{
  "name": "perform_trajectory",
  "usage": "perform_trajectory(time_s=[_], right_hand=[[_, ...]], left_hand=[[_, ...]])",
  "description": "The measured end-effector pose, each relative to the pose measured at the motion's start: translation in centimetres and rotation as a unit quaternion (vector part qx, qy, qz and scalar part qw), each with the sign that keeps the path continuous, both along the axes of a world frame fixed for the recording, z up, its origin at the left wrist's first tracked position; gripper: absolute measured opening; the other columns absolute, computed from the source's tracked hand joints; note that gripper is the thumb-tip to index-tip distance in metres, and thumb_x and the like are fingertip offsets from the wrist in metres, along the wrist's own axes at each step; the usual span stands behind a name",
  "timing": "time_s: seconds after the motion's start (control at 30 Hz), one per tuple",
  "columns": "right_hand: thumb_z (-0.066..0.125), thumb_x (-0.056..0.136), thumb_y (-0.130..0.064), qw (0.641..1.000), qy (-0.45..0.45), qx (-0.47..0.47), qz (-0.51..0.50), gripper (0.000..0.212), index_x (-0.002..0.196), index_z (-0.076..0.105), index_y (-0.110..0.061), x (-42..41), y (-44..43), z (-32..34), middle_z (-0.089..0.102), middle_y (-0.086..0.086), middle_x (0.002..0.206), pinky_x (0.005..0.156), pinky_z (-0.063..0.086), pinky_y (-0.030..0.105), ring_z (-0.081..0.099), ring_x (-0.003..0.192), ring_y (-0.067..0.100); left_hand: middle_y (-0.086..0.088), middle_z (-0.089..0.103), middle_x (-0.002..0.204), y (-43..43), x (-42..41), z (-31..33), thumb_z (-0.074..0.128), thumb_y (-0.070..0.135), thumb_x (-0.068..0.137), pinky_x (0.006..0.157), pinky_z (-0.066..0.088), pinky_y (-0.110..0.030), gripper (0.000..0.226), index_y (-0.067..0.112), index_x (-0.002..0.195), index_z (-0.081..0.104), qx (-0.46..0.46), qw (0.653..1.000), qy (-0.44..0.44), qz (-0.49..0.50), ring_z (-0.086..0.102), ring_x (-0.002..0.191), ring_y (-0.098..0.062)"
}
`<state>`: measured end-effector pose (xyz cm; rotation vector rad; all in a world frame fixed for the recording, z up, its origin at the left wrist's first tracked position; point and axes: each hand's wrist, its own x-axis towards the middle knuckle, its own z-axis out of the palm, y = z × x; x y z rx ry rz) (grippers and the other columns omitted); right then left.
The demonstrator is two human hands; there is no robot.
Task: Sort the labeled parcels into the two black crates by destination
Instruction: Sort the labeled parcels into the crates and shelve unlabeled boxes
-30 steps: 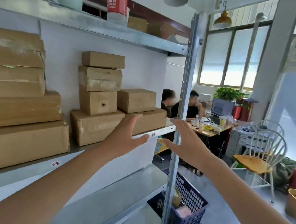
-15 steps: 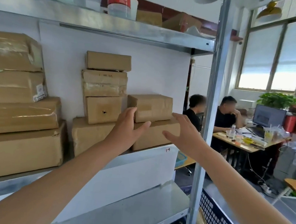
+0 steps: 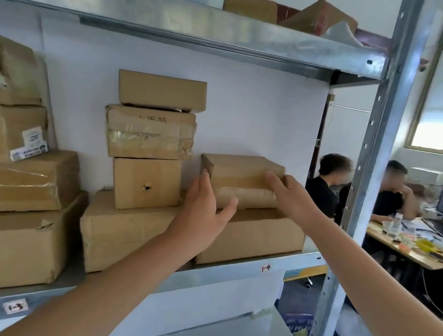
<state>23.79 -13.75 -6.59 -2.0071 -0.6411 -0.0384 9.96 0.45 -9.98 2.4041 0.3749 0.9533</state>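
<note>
Having closed in on the small parcel (image 3: 242, 169), the left hand (image 3: 205, 207) spreads at its left side and the right hand (image 3: 290, 199) lays straight fingers on its right, likely readying the lift.

Both hands moved farther into shelf: left hand (image 3: 203, 210) now at left edge of small cardboard box (image 3: 242, 169), right hand (image 3: 291, 199) touching right edge.

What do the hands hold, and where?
Nothing is gripped yet: the small brown cardboard box has left hand at its left end, right hand touching its right end.
</note>
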Motion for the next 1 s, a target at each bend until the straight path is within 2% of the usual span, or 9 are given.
perform_trajectory(time_s=[0.07,0.17,0.27,0.4,0.5,0.6,0.7,0.87,1.0], right_hand=[[0.039,0.097,-0.060,0.998,0.045,0.039,0.017,0.062,0.130,0.054,-0.009,0.6,0.2,-0.1,0.060,0.006,0.110,0.093,0.043,0.037,0.055,0.103,0.022],[0.031,0.099,-0.062,0.991,0.093,0.085,0.044,0.057,0.111,0.057,-0.014,1.2,0.0,-0.2,0.059,0.015,0.124,0.093,0.038,0.036,0.053,0.093,0.021],[0.022,0.097,-0.067,0.989,0.105,0.083,0.068,0.075,0.133,0.050,-0.007,1.9,-0.3,-0.1,0.053,0.017,0.134,0.089,0.032,0.033,0.050,0.101,0.024],[0.024,0.091,-0.076,0.977,0.119,0.157,0.082,0.082,0.143,0.042,-0.016,3.5,-1.7,0.4,0.051,0.009,0.138,0.107,0.039,0.040,0.051,0.117,0.024],[0.030,0.086,-0.081,0.959,0.145,0.218,0.105,0.077,0.139,0.040,-0.027,4.4,-3.3,0.7,0.049,-0.005,0.124,0.101,0.041,0.042,0.050,0.119,0.022],[0.037,0.088,-0.076,0.947,0.146,0.246,0.144,0.052,0.116,0.041,-0.031,3.8,-5.4,0.2,0.049,-0.012,0.102,0.090,0.038,0.037,0.050,0.107,0.016],[0.045,0.088,-0.072,0.939,0.140,0.259,0.180,0.043,0.104,0.049,-0.032,1.7,-7.1,-1.2,0.054,-0.014,0.104,0.091,0.041,0.035,0.053,0.100,0.008],[0.052,0.093,-0.057,0.926,0.118,0.251,0.255,0.039,0.115,0.063,-0.026,-2.7,-8.2,-3.9,0.064,-0.016,0.102,0.088,0.045,0.026,0.058,0.096,0.000],[0.056,0.092,-0.053,0.917,0.126,0.204,0.319,0.034,0.110,0.064,-0.025,-6.3,-7.9,-5.6,0.068,-0.011,0.104,0.092,0.050,0.031,0.063,0.101,0.007]], left_hand=[[-0.002,0.045,0.131,0.0,0.3,0.2,0.048,0.050,0.095,0.104,0.043,-0.036,0.063,0.010,0.141,0.035,0.018,1.000,-0.005,0.024,0.046,0.122,-0.017],[-0.002,0.054,0.116,-0.4,0.4,0.6,0.046,0.047,0.097,0.093,0.046,-0.035,0.046,0.011,0.126,0.048,0.014,0.998,0.006,0.060,0.054,0.109,-0.019],[-0.004,0.058,0.109,-1.8,0.7,1.1,0.045,0.047,0.098,0.083,0.043,-0.031,0.045,0.009,0.120,0.052,-0.001,0.996,0.022,0.091,0.055,0.104,-0.020],[0.006,0.059,0.119,-4.7,0.7,1.8,0.050,0.039,0.098,0.096,0.047,-0.029,0.027,0.023,0.120,0.051,-0.069,0.991,-0.091,0.071,0.058,0.109,-0.010],[0.012,0.060,0.116,-8.0,0.1,1.6,0.054,0.032,0.098,0.094,0.045,-0.017,0.025,0.024,0.122,0.050,-0.102,0.977,-0.179,0.047,0.059,0.109,0.001],[0.016,0.063,0.103,-11.2,-1.0,1.6,0.054,0.029,0.099,0.079,0.041,-0.002,0.017,0.024,0.114,0.054,-0.143,0.960,-0.231,0.067,0.059,0.094,0.014],[0.020,0.062,0.097,-13.3,-2.9,1.1,0.049,0.038,0.099,0.071,0.038,0.003,0.019,0.028,0.113,0.056,-0.179,0.941,-0.260,0.120,0.055,0.086,0.022],[0.018,0.066,0.087,-14.6,-7.1,0.0,0.051,0.044,0.097,0.066,0.038,0.003,0.024,0.026,0.104,0.065,-0.205,0.924,-0.265,0.185,0.057,0.080,0.016],[0.019,0.065,0.079,-14.8,-12.3,-1.8,0.053,0.050,0.094,0.061,0.039,-0.002,0.035,0.018,0.096,0.068,-0.220,0.904,-0.265,0.253,0.058,0.076,0.010]])
